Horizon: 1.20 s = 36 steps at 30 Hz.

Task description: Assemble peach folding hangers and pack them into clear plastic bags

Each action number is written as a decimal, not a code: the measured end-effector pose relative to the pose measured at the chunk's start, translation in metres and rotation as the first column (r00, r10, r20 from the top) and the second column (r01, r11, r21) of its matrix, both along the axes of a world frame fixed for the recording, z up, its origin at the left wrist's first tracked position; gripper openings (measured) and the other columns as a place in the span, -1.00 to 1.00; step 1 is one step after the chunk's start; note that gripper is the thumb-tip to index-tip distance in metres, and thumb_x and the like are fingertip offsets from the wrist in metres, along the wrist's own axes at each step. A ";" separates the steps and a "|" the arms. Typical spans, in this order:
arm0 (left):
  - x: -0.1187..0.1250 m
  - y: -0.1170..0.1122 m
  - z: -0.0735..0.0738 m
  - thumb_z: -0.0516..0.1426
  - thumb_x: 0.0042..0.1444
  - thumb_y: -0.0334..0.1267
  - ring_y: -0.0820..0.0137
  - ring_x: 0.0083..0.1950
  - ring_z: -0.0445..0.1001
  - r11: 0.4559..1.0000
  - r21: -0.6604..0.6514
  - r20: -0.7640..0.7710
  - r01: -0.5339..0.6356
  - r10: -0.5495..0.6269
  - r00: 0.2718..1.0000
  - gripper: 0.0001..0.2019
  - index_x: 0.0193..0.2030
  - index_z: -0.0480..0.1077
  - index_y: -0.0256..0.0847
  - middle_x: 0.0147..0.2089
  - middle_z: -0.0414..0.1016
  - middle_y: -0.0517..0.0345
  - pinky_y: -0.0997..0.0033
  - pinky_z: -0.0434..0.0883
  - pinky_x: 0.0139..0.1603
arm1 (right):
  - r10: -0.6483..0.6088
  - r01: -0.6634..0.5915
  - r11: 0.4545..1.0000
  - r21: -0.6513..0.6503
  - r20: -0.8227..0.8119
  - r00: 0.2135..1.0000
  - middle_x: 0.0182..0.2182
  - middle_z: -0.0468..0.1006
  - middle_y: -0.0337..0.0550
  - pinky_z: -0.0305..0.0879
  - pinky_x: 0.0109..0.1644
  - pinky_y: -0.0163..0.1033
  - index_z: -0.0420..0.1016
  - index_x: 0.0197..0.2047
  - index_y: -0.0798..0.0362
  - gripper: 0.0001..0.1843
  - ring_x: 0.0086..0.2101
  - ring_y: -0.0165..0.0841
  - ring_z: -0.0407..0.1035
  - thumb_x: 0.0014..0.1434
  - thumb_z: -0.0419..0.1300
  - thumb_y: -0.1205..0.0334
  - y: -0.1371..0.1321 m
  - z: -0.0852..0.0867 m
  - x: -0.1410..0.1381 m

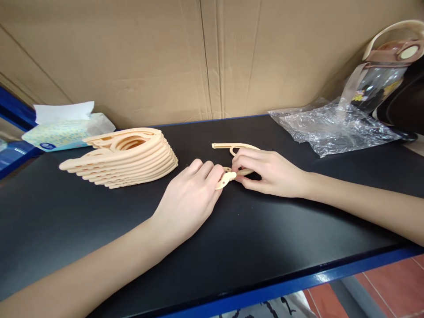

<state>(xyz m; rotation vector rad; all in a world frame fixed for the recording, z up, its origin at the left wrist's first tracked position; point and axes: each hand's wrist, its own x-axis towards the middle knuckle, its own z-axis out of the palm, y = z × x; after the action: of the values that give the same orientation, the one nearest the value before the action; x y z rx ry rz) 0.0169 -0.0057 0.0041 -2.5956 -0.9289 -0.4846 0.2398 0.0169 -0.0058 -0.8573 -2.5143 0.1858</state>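
Note:
Both of my hands are at the middle of the table, closed on a beige plastic hanger (227, 179) that looks like a folding one. My left hand (192, 194) wraps its fingers round the left part and covers most of it. My right hand (273, 173) pinches the hanger between thumb and fingers, close beside the left fingertips. A slim straight arm of the same beige plastic (228, 145) with a curved loop sticks out behind the right fingers; its join to the held part is hidden. To the left lies a neat stack of several matching hangers (139, 154).
A tissue pack (62, 130) sits at the back left. Crumpled clear plastic bags (341, 126) lie at the back right, before a drink bottle (380, 79) with a handle. Cardboard (149, 62) stands along the back of the black table (251, 251), which has a blue front edge.

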 end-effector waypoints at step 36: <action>-0.001 -0.002 0.003 -0.08 0.35 -0.25 0.32 -0.48 0.50 0.951 -0.258 -0.098 -0.170 0.149 0.984 -0.78 -0.24 0.33 -0.19 -0.39 0.52 0.21 0.40 0.11 -0.56 | 0.011 -0.013 0.998 0.059 0.035 0.999 -0.16 0.53 -0.12 0.37 0.02 -0.10 0.44 -0.11 0.03 -0.79 -0.08 -0.26 0.43 0.38 -0.02 0.27 0.001 -0.002 0.000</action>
<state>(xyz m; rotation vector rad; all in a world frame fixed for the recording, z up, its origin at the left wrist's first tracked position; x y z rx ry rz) 0.0154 -0.0078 0.0070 -2.7194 -1.2401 -0.2262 0.2395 0.0181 -0.0075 -0.8294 -2.5444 0.1002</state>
